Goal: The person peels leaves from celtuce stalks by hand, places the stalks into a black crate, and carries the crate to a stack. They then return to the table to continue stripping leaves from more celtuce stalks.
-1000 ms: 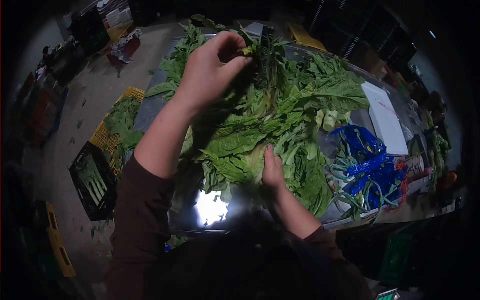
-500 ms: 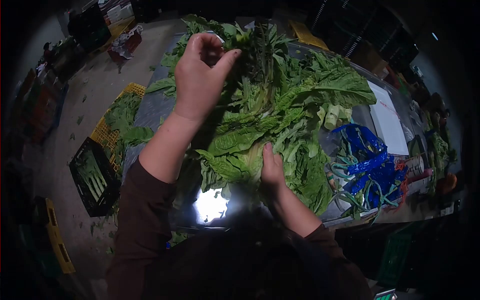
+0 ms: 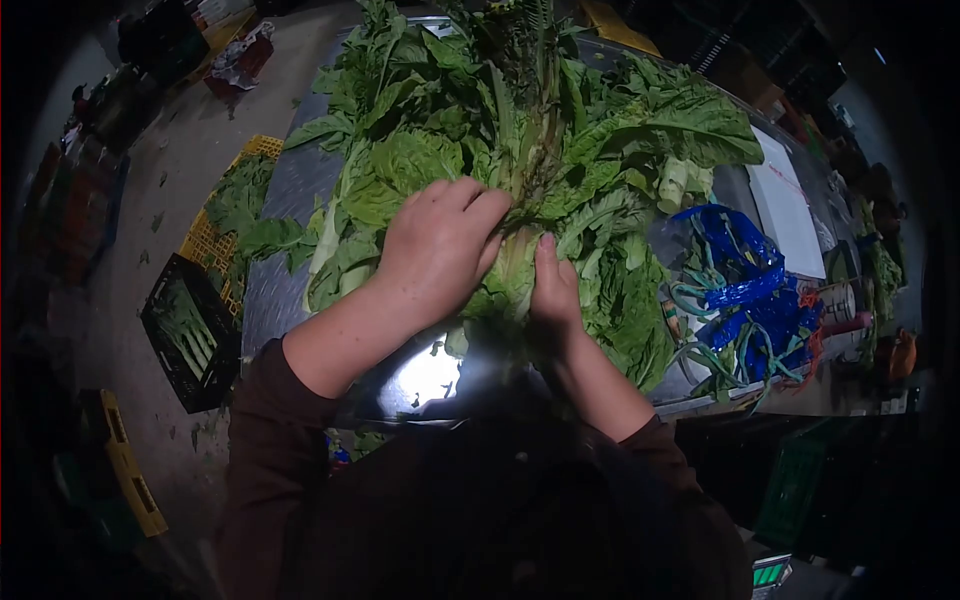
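A big heap of leafy green stalks [image 3: 410, 165] covers the middle of the metal table [image 3: 270, 290]. One long leafy stalk [image 3: 522, 170] lies in front of me, its leafy top pointing away. My right hand [image 3: 556, 300] is closed round the stalk's near end, thumb on top. My left hand [image 3: 440, 245] is bent over the same stalk from the left, its fingers curled against the leaves just above my right hand. Its fingertips are hidden, so what they pinch cannot be made out.
Blue plastic and green ties [image 3: 745, 290] lie at the table's right, near a white board [image 3: 785, 215]. Cut thick stems [image 3: 680, 183] rest beside the heap. On the floor at left stand a black crate [image 3: 190, 330] of stalks and a yellow crate [image 3: 215, 235] with leaves.
My left hand has come down from the stalk's top towards my right hand, its fingers now on the stalk. The view has tilted a little, and my right hand still holds the stalk.
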Demonstrator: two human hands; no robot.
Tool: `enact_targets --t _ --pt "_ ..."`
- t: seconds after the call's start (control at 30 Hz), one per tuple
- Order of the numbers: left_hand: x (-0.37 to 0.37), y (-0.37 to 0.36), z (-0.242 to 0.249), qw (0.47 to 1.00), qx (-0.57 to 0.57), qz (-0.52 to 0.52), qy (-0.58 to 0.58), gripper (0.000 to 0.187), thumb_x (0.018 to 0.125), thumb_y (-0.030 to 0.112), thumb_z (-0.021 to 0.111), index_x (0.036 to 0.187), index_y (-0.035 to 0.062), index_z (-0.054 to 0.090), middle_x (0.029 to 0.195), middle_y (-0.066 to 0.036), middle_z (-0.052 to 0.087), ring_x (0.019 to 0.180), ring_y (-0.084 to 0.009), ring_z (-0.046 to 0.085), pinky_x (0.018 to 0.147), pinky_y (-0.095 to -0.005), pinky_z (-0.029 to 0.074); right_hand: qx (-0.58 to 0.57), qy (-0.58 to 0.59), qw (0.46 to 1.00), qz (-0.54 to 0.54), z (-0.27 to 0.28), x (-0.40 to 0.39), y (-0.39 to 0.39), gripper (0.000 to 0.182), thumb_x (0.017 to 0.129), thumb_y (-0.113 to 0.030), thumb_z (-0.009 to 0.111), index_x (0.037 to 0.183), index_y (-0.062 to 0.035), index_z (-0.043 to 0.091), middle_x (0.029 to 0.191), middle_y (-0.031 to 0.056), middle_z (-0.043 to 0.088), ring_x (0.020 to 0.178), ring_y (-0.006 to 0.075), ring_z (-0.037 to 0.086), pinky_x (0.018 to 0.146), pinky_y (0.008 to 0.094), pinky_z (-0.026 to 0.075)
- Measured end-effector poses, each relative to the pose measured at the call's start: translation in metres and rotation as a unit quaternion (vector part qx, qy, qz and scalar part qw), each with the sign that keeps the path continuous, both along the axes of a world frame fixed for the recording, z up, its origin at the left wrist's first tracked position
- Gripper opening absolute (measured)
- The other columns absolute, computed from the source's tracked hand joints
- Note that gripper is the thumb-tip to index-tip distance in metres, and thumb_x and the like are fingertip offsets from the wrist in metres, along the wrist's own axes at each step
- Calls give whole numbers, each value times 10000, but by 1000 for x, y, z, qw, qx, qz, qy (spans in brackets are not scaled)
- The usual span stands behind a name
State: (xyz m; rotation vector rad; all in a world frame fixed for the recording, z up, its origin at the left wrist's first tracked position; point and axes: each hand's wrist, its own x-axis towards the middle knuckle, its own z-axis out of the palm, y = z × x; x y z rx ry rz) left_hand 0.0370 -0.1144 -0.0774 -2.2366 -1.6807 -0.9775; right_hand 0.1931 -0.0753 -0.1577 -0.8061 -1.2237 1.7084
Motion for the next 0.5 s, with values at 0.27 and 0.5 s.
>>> enact_targets --t 0.27,0.5 --pt "-21 -26 -22 999 -16 -36 -36 233 775 81 639 1007 75 630 855 -69 618 826 -264 588 741 -373 462 -65 -54 996 -24 -16 11 12 549 1014 -412 290 1174 39 559 1061 136 637 922 195 629 813 310 497" --pt "-87 -34 -58 977 -147 155 21 348 760 124 677 1101 89 616 1016 -108 622 954 -290 578 829 -394 455 -94 -128 982 -104 -40 20 22 564 1005 -435 316 1138 41 588 1031 124 656 914 183 630 812 311 496"
